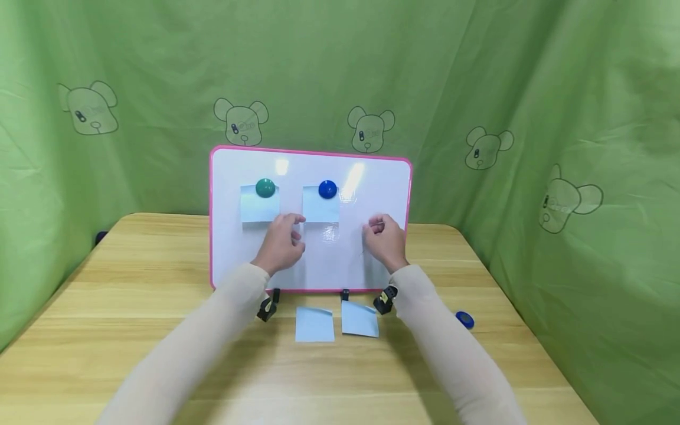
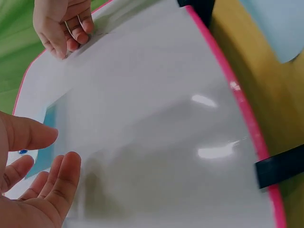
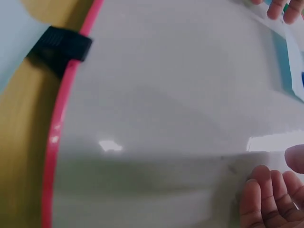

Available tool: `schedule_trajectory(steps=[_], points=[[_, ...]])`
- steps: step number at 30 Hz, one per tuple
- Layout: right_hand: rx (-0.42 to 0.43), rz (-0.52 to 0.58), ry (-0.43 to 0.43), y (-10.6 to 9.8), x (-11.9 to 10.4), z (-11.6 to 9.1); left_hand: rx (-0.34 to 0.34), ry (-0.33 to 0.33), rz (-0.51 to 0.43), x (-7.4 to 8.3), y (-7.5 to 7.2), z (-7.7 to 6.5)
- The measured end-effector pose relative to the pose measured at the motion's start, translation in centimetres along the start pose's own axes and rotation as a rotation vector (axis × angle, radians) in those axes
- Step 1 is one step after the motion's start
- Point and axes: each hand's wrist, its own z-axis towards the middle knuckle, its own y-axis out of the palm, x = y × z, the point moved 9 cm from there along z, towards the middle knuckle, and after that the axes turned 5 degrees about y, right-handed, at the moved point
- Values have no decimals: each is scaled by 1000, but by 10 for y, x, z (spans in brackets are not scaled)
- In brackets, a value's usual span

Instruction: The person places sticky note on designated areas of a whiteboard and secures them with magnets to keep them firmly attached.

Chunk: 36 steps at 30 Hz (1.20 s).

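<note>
"Since both your hands are up at the whiteboard (image 1: 332, 265), what's in them?"

"Nothing in either. My left hand (image 1: 280, 245) is relaxed, thumb and fingers parted, by the lower left corner of the second blue sheet (image 1: 321, 208); I can't tell whether it touches the paper. My right hand (image 1: 386, 241) is just as free, its fingers loosely bent, in front of the board near its right edge."

"What holds that sheet up?"

"A blue magnet (image 1: 327, 189), on the sheet's top edge, right of the middle. Nearer the board's left edge, a green magnet (image 1: 265, 188) pins another blue sheet (image 1: 259, 208) in much the same way."

"Any more paper?"

"Two loose sheets (image 1: 314, 326) lie side by side on the counter (image 1: 255, 378), just in front of the board's bottom edge. The right one sits close to a black foot (image 1: 345, 294) of the board."

"And over to the right?"

"Past my right sleeve (image 1: 441, 339), a blue disc (image 1: 464, 320) lies toward the counter's right edge. Behind the board hangs a green curtain (image 1: 319, 65)."
</note>
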Motion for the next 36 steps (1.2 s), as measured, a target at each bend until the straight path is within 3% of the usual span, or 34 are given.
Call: schedule_trajectory(steps=[15, 25, 32, 36], points=[[22, -47, 83, -27, 62, -13, -85, -28, -7, -14, 30, -31], [45, -117, 69, -51, 100, -26, -157, -36, -34, -27, 52, -47], [8, -155, 88, -65, 120, -36, -200, -44, -47, -30, 62, -55], [-20, -185, 99, -70, 131, -43, -211, -16, -57, -28, 66, -58]])
